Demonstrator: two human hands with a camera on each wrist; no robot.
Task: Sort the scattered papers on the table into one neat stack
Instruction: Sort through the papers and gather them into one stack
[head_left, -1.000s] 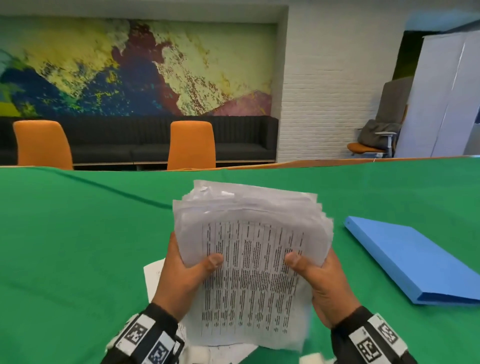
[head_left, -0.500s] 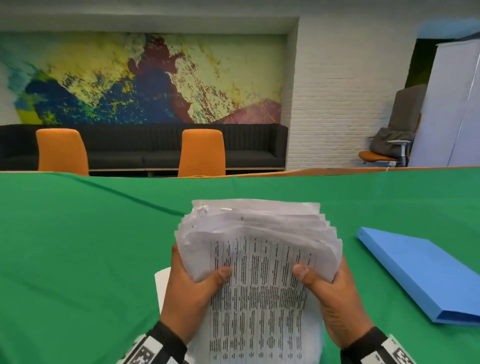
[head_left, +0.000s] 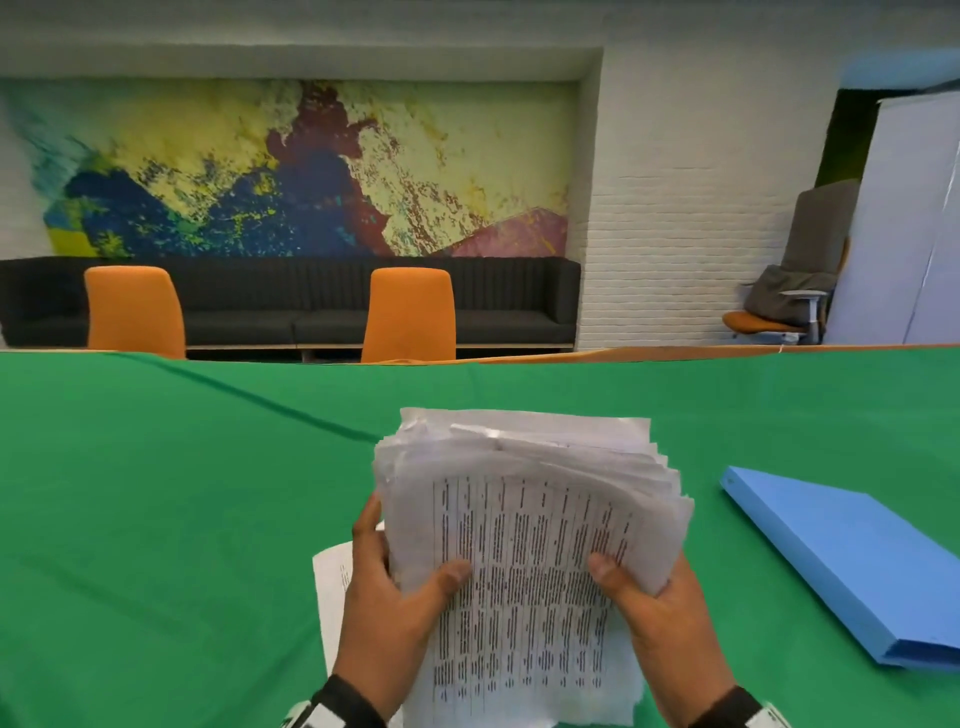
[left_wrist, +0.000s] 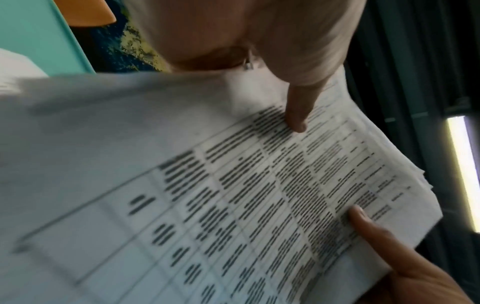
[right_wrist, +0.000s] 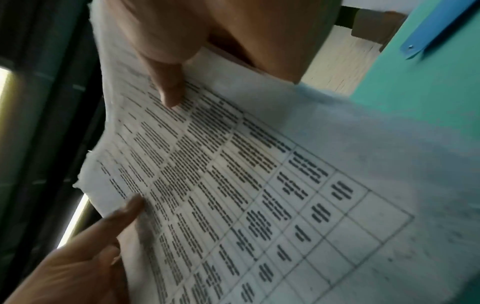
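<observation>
Both hands grip one stack above the table
Left hand (head_left: 384, 618) and right hand (head_left: 657, 623) clasp the stack (head_left: 524, 545), thumbs on top; folder (head_left: 852, 566) lies right

A thick bundle of white papers (head_left: 530, 525) is standing tilted at lower centre of the frame, printed table facing the viewer, top edges fanned and uneven. 1 loose sheet (head_left: 332, 582) is lying flat just left of it.
</observation>
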